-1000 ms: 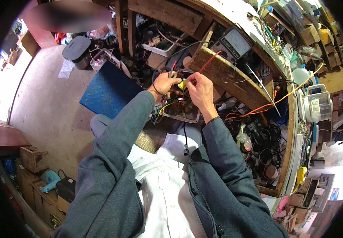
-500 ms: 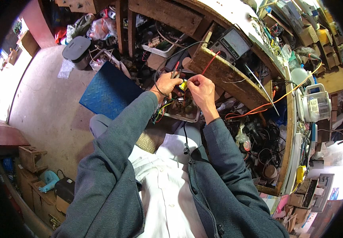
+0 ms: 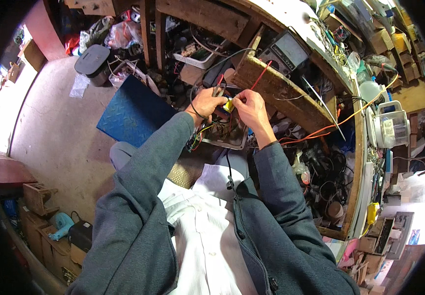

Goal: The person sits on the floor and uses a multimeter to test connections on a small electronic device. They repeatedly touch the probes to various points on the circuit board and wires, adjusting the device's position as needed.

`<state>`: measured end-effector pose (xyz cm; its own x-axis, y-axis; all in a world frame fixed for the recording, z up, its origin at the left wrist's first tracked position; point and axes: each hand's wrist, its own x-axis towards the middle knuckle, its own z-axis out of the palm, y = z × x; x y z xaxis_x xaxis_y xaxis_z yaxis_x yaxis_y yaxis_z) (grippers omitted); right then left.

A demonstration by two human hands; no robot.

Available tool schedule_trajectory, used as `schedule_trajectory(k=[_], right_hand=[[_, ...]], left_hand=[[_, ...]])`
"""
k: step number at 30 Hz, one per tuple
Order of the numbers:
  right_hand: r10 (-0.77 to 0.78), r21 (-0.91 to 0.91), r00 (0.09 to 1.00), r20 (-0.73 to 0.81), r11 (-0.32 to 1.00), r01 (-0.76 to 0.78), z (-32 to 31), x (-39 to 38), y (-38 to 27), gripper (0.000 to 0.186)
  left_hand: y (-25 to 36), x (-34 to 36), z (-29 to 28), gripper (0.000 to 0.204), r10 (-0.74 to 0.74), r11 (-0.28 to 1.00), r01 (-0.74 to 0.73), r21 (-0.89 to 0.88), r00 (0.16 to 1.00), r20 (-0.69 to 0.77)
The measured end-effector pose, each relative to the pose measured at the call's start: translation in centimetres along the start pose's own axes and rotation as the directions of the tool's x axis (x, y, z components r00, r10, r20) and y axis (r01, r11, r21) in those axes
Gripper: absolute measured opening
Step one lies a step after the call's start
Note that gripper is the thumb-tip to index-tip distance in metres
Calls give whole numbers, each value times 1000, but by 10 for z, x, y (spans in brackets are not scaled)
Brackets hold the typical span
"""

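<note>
Above my lap, my left hand (image 3: 206, 104) is closed, thumb and fingers against a small yellow block-shaped part (image 3: 228, 104). A slim tool with a red end (image 3: 220, 79) sticks up past its fingers; its kind is unclear. A dark cable loops round the left wrist. My right hand (image 3: 251, 109) pinches close at the yellow part's right side, and what its fingertips hold is hidden. A red lead (image 3: 261, 75) rises just beyond that hand. Below both hands, a metal-edged open case (image 3: 227, 142) holds tangled wires, with yellow and red ones (image 3: 200, 135) spilling at its left.
Left of the case lies a blue textured panel (image 3: 136, 113), with a dark grey bin (image 3: 93, 64) behind. A wooden drawer front (image 3: 283, 91) and a meter (image 3: 286, 54) stand ahead right. Orange cable (image 3: 315, 135) and black wires (image 3: 328, 182) crowd the right.
The hands stay together at the yellow part, with the right hand shifted very slightly. The whole view has moved a little.
</note>
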<state>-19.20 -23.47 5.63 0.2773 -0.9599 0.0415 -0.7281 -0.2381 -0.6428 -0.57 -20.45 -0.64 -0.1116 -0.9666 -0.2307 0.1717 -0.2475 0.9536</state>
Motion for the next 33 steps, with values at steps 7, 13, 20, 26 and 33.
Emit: schedule_trajectory(k=[7, 13, 20, 26, 33], right_hand=[[-145, -39, 978, -151, 989, 141, 14, -16, -2, 14], [-294, -44, 955, -33, 955, 293, -3, -4, 11, 9], [-390, -189, 918, -77, 909, 370, -1, -9, 16, 8], [-365, -245, 923, -125, 912, 328, 5, -16, 15, 7], [-412, -306, 905, -108, 880, 365, 3, -15, 17, 10]], left_hand=[[1, 1, 3, 21, 53, 999, -53, 1, 999, -10], [3, 5, 5, 24, 26, 1000, -27, 12, 999, 46], [5, 7, 6, 27, 16, 1000, -15, -18, 997, 70], [20, 0, 14, 27, -8, 1000, 7, 26, 999, 36], [18, -1, 15, 24, 5, 1000, -5, 3, 999, 40]])
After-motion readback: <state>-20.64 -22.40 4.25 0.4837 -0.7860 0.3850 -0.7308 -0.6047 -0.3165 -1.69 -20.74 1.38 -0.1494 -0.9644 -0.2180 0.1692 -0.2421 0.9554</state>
